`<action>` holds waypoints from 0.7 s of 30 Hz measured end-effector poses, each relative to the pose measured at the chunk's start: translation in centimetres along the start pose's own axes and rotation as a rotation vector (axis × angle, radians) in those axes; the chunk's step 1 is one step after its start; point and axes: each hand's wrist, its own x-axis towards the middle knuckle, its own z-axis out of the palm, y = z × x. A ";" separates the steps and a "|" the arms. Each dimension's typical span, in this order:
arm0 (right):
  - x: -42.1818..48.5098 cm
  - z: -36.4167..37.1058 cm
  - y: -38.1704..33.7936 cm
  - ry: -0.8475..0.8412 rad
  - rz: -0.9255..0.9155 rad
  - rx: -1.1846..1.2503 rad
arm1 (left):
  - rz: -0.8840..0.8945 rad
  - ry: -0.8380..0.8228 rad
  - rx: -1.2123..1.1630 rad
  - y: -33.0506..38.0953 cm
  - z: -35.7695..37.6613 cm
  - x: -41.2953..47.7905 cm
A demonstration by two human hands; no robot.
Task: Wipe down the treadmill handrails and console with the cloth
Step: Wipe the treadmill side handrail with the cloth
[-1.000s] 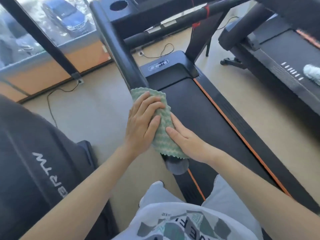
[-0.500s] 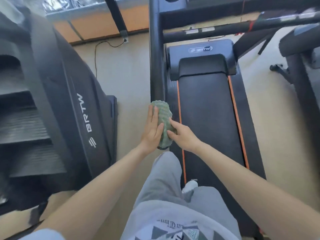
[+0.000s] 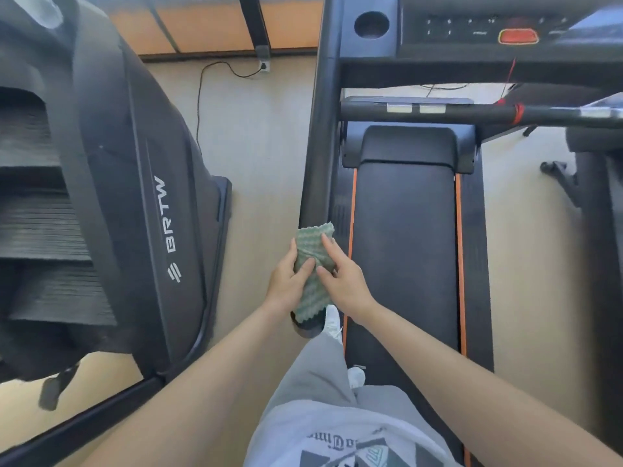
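Both hands are on the cloth (image 3: 312, 261), a green ribbed rag draped over the near end of the treadmill's left handrail (image 3: 318, 146). The cloth covers the last stretch of the rail. Only the rail's rounded black tip shows below the cloth's lower edge.

The left hand (image 3: 286, 286) grasps the cloth from the outer side, thumb over the top and fingers round the rail. The right hand (image 3: 345, 281) clasps it from the belt side, forefinger and thumb lying on top of the cloth. Its other fingers go down the side, out of sight. Neither hand is released. The two thumbs nearly meet mid-cloth.

The handrail runs straight up to the console (image 3: 472, 25), which is well away from the cloth. The console has a round cup hole (image 3: 371, 24) at its left end and a red button (image 3: 518, 36) further right. Below the console a black crossbar (image 3: 438, 111) spans the frame, with red tape (image 3: 517, 112) wrapped round it.

The black belt (image 3: 404, 247) has an orange stripe on each side. One white shoe (image 3: 332, 320) is at the deck's left edge, just beside the rail tip. The person wears grey trousers (image 3: 313, 372) and a printed shirt (image 3: 337, 439).

To the left stands another dark machine (image 3: 135, 197) marked BRTW. A black cable (image 3: 202, 96) trails across the beige floor (image 3: 263, 163) to a socket (image 3: 264, 65).
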 end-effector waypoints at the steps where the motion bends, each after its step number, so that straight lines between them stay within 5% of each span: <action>1: 1.0 -0.4 -0.6 -0.004 0.000 -0.019 | 0.005 0.002 0.011 0.8 -0.2 1.0; 9: 11.9 -4.9 -4.8 -0.001 0.012 -0.264 | 0.058 0.007 0.088 8.4 -1.3 11.9; 21: 18.7 -8.3 -7.0 0.035 -0.322 -0.381 | 0.002 0.074 0.035 12.5 -0.8 15.9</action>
